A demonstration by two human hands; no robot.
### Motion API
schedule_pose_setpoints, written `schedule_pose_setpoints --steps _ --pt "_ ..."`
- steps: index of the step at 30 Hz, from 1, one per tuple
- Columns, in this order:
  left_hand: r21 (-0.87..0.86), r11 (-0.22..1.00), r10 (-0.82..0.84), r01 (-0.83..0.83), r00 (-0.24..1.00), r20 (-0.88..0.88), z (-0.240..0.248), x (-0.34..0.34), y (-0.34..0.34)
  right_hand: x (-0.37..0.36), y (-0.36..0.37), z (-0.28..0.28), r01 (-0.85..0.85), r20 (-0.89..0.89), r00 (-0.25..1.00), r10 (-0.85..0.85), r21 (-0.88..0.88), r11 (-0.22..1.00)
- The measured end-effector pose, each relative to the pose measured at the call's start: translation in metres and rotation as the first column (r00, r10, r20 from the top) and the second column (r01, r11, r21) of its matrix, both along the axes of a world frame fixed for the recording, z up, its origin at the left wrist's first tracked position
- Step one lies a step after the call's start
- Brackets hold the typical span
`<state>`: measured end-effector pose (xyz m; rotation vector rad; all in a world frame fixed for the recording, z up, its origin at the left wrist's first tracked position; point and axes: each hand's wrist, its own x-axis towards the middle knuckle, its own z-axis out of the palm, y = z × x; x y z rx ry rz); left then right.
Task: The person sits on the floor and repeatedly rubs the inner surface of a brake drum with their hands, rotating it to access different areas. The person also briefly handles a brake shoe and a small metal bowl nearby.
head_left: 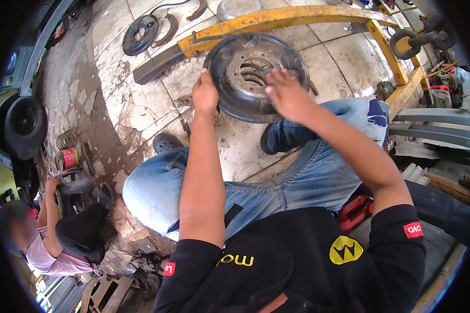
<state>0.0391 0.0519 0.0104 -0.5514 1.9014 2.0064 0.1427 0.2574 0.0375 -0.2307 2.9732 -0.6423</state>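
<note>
A round, dark brake backing plate [227,68] with a large central hole is tilted up in front of my knees. My left hand [206,96] grips its left rim, thumb up along the edge. My right hand [290,95] lies over the right part of its face beside the hole, fingers stretched out and slightly smeared. Curved metal pieces [253,77] show through the hole; what they are, I cannot make out. Past the plate, a smaller dark backing plate [134,44] rests on the tiles, with a curved brake shoe [167,32] close by.
A yellow metal frame [277,19] crosses behind the plate. A heavy chain [402,43] is at the upper right. At left, another person [57,255] crouches near a coil spring [66,139] and a wheel [25,122]. A red tool [354,213] lies by my right hip.
</note>
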Motion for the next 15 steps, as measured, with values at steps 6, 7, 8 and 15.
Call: schedule_pose_setpoints --steps 6,7,8,15 --pt "0.011 1.0 -0.003 0.003 1.0 0.0 -0.009 -0.003 -0.005 0.009 -0.011 0.011 -0.069 -0.047 0.997 0.068 -0.023 0.997" --pt "-0.012 1.0 0.002 -0.003 1.0 -0.024 -0.015 -0.004 -0.008 0.009 -0.013 0.013 -0.021 0.018 1.0 0.021 0.0 1.0" --pt "0.033 0.999 0.001 -0.001 1.0 -0.02 -0.016 -0.003 -0.009 0.013 -0.017 0.017 -0.122 0.038 0.992 0.122 0.004 0.993" --pt "0.036 0.999 -0.005 0.006 0.999 -0.036 0.001 0.006 -0.002 -0.003 -0.019 0.015 -0.355 0.0 0.935 0.356 0.079 0.932"
